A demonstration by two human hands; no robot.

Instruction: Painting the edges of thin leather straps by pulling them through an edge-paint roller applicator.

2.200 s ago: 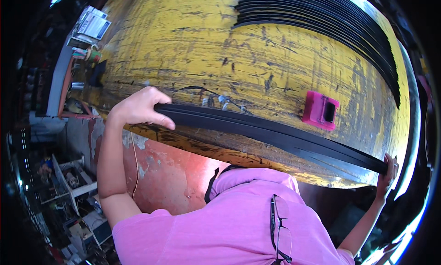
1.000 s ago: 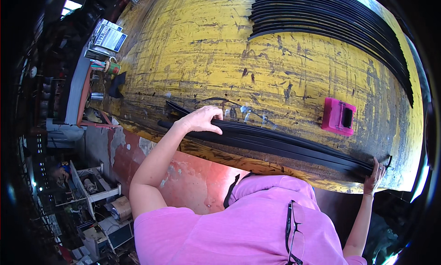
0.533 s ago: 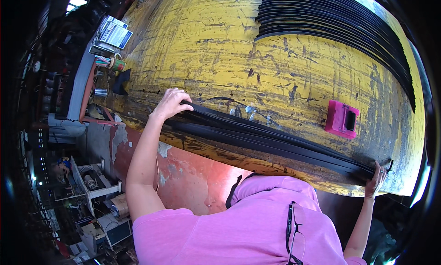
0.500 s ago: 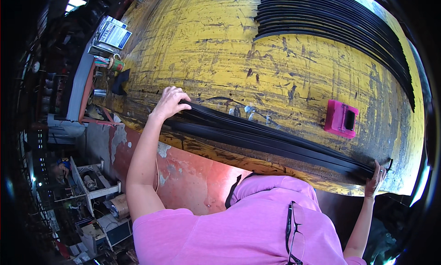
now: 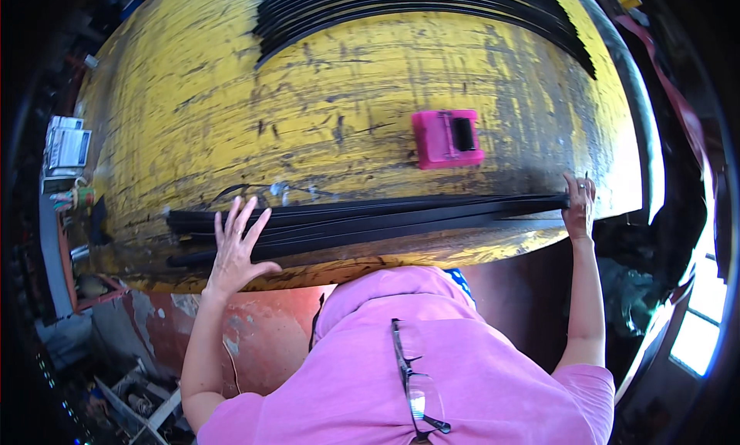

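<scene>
Caution: black strips (image 5: pixel 347 223) along the near edge of the yellow table (image 5: pixel 347 79) may slide off.
Left hand (image 5: pixel 236 252): fingers spread wide, gripping nothing, over the strips' staggered left end; uneven pressure could skew them nearward. Right hand (image 5: pixel 580 208): fingers partly curled at the right end; whether they grip cannot be told.

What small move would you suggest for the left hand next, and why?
Perhaps the left hand should gather the black strips together at their left end: the ends there lie spread apart, its fingers are open beside them, and the right hand is at the opposite end.
</scene>
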